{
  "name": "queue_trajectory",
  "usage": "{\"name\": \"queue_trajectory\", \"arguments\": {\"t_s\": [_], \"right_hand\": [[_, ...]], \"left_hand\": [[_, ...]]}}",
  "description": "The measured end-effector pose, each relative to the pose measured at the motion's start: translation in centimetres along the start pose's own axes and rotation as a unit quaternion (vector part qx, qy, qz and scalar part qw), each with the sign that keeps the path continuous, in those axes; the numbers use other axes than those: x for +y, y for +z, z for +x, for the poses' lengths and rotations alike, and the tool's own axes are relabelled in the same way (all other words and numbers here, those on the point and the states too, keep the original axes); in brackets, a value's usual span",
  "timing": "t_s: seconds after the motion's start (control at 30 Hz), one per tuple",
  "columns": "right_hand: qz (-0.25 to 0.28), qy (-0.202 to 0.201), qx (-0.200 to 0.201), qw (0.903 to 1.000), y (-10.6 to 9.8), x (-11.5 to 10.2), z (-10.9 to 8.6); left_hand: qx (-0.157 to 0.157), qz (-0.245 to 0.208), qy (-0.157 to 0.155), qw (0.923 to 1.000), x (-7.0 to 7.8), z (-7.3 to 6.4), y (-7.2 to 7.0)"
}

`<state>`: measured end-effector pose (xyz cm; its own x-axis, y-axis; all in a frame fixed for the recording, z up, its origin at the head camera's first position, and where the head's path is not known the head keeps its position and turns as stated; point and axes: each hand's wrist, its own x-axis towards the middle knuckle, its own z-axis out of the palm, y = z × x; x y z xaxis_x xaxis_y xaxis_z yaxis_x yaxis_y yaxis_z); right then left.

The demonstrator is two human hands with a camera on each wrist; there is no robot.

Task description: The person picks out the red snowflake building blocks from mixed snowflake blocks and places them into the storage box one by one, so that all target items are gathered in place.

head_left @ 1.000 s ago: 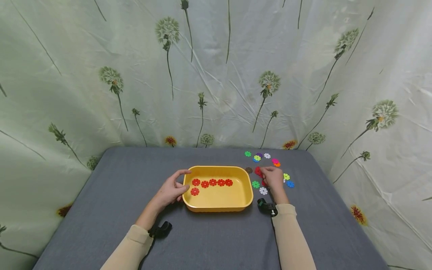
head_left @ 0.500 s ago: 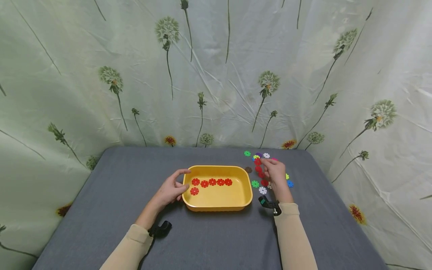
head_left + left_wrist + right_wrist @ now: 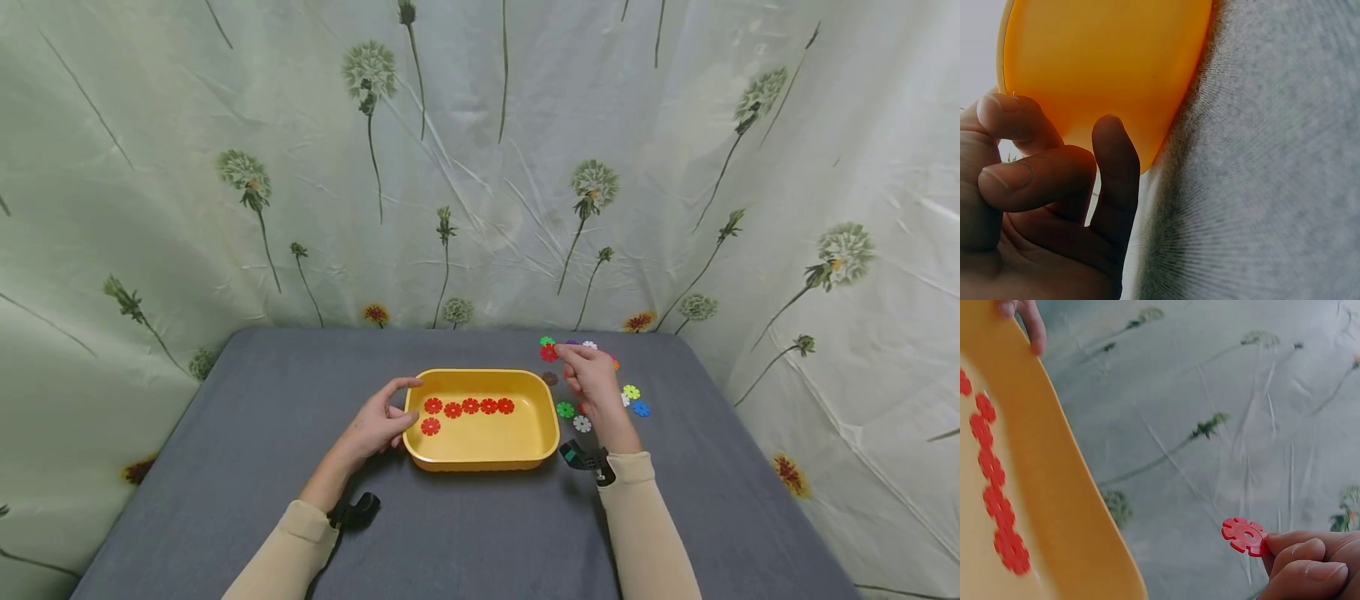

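Observation:
My left hand (image 3: 377,422) grips the left end of a yellow plastic tray (image 3: 483,465), with the thumb over its rim. In the left wrist view, the fingers (image 3: 1116,169) lie against the tray's outer wall. Inside the tray lie several red notched plastic discs (image 3: 470,406), mostly in a row, with one below the row's left end. My right hand (image 3: 597,385) pinches another red notched disc (image 3: 1246,536) by its edge. It is above the table, beyond the tray's far right corner. A green disc (image 3: 547,341) shows just behind the held one.
Loose discs lie right of the tray, including a brown one (image 3: 550,379), a white one (image 3: 582,424), a blue one (image 3: 641,409) and a yellow one (image 3: 632,392). My right hand covers some of them. A flowered curtain (image 3: 487,208) rises behind the grey tabletop (image 3: 480,533).
My right hand has lifted a red disc from the loose discs, first away from me, then left towards the tray. The left hand keeps its grip on the tray.

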<state>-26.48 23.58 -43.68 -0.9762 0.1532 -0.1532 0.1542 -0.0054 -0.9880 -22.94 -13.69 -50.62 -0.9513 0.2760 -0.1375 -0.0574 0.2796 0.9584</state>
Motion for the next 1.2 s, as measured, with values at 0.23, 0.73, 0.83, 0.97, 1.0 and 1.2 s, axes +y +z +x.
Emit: {"name": "queue_trajectory", "arguments": {"t_s": [0.23, 0.73, 0.83, 0.97, 1.0, 1.2], "right_hand": [[-0.003, -0.015, -0.040, 0.9991, 2.4, -0.2, -1.1], [-0.055, 0.003, -0.116, 0.9918, 8.8, 1.0, -3.0], [-0.062, 0.007, -0.142, 0.9878, 10.0, 1.2, -3.4], [-0.083, 0.013, -0.177, 0.9805, 11.3, 1.6, -3.7], [-0.092, 0.014, -0.184, 0.9785, 11.6, 1.8, -3.6], [-0.155, 0.013, -0.184, 0.9705, 12.8, 3.0, -3.5]], "left_hand": [[0.005, 0.001, -0.004, 1.0000, -0.2, 0.0, 0.0], [-0.001, -0.009, -0.002, 1.0000, -0.2, 0.1, -0.1], [-0.002, -0.009, -0.003, 1.0000, -0.3, 0.2, -0.1], [-0.001, -0.006, -0.001, 1.0000, -0.3, 0.2, -0.1], [-0.001, -0.005, -0.001, 1.0000, -0.3, 0.2, -0.1], [-0.006, 0.001, 0.005, 1.0000, -0.3, 0.3, -0.2]]}}
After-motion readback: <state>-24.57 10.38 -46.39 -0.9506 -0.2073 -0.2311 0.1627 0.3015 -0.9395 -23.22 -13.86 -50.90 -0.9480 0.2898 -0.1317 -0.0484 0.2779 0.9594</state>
